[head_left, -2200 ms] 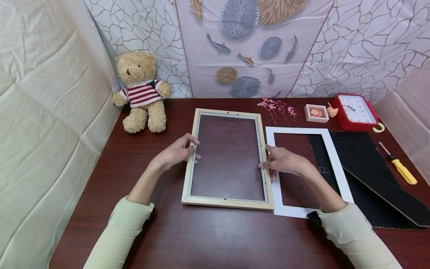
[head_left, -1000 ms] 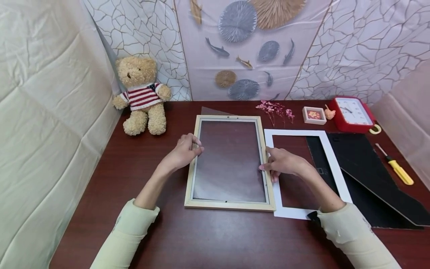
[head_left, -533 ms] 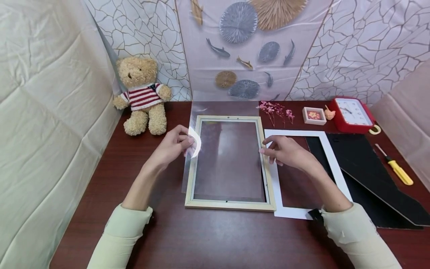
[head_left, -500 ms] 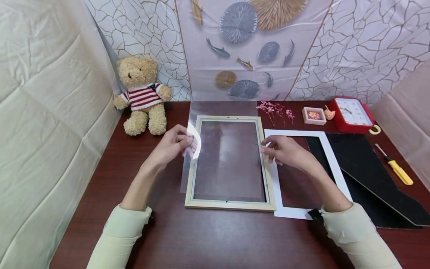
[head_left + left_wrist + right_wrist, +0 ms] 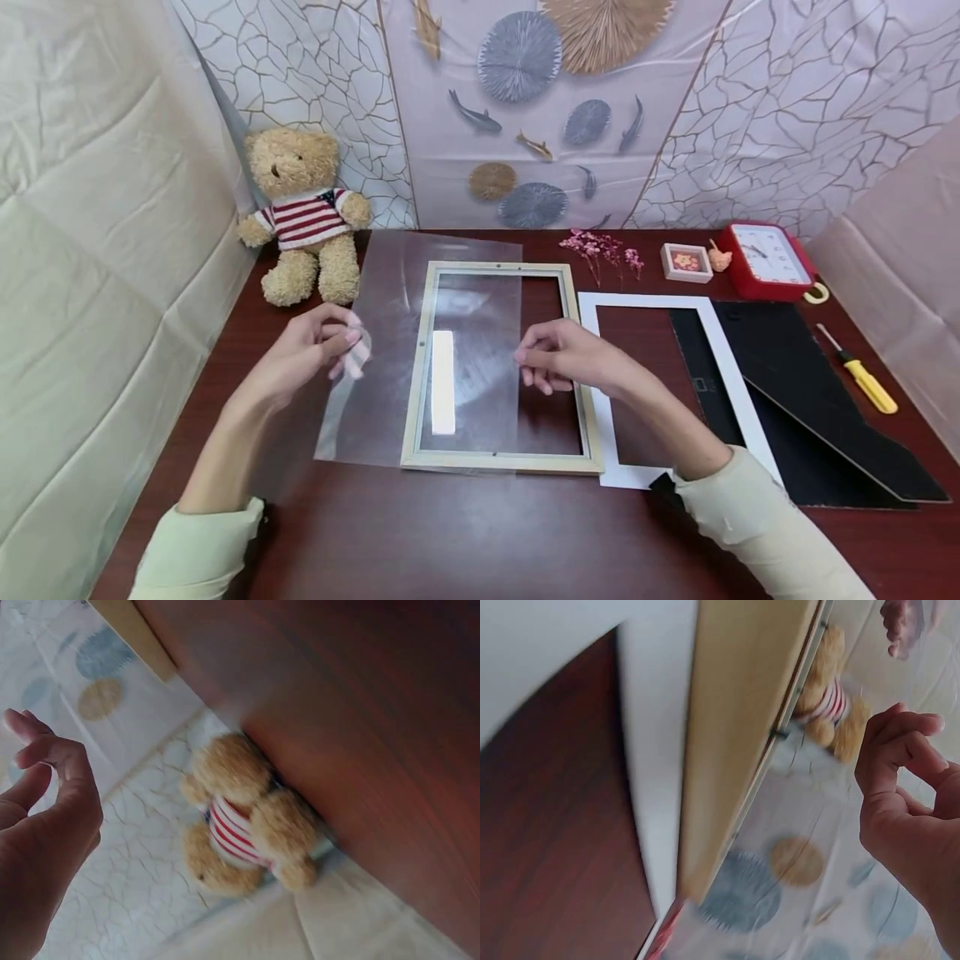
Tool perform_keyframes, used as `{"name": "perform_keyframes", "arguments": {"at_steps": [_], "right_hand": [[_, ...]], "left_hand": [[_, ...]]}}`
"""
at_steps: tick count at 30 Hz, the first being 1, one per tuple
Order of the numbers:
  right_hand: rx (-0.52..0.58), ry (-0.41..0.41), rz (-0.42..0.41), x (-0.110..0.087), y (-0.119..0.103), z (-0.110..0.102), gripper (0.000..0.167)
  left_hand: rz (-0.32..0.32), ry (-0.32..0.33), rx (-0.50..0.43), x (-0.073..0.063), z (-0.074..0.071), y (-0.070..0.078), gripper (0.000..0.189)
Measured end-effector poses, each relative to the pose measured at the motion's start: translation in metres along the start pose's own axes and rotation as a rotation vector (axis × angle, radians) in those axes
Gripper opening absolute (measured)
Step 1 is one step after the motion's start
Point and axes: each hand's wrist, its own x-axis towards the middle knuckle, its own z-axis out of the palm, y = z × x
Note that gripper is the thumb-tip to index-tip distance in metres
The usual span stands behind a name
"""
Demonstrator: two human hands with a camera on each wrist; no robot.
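A clear plastic sheet (image 5: pixel 390 358) is held over the left part of the pale wooden picture frame (image 5: pixel 420 367) and the tabletop beside it. My left hand (image 5: pixel 307 350) pinches the sheet's left edge between thumb and fingers. At its right edge my right hand (image 5: pixel 566 358) grips the sheet, above the frame's opening. Bright glare lies on the plastic. The frame rests flat on the table; its long bar (image 5: pixel 742 712) fills the middle of the right wrist view. In the left wrist view the left hand (image 5: pixel 56 817) has curled fingers; the sheet hardly shows there.
A white mat border (image 5: pixel 645 300) lies right of the frame, partly over black backing boards (image 5: pixel 780 342). Further right is a yellow screwdriver (image 5: pixel 866 383). Along the back stand a teddy bear (image 5: pixel 307 217), pink dried flowers (image 5: pixel 600 250), a small box (image 5: pixel 686 261) and a red clock (image 5: pixel 768 258).
The clear sheet came up out of the frame and has shifted left with both hands. My right hand has left the frame's right bar and now holds the sheet's right edge.
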Motion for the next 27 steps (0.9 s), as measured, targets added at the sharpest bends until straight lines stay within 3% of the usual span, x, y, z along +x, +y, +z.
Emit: {"name": "perform_keyframes", "arguments": {"at_steps": [4, 7, 14, 17, 21, 27], "right_hand": [[-0.050, -0.038, -0.001, 0.010, -0.011, 0.017, 0.019], [-0.082, -0.063, -0.008, 0.018, -0.017, 0.030, 0.022], [-0.153, -0.120, 0.029, 0.044, -0.029, 0.061, 0.025], [-0.192, -0.172, 0.049, 0.051, -0.032, 0.074, 0.025], [-0.224, -0.244, 0.057, 0.054, -0.039, 0.085, 0.023], [-0.210, -0.338, 0.045, 0.056, -0.052, 0.094, 0.023]], "left_hand": [[-0.010, 0.007, -0.023, -0.015, -0.015, -0.011, 0.020], [-0.025, 0.040, 0.018, -0.026, -0.025, -0.020, 0.026], [-0.043, 0.148, 0.373, -0.052, -0.045, -0.029, 0.032], [-0.070, 0.164, 0.476, -0.062, -0.051, -0.030, 0.033], [-0.081, 0.146, 0.484, -0.074, -0.059, -0.033, 0.033], [-0.037, 0.144, 0.495, -0.085, -0.075, -0.042, 0.031]]}}
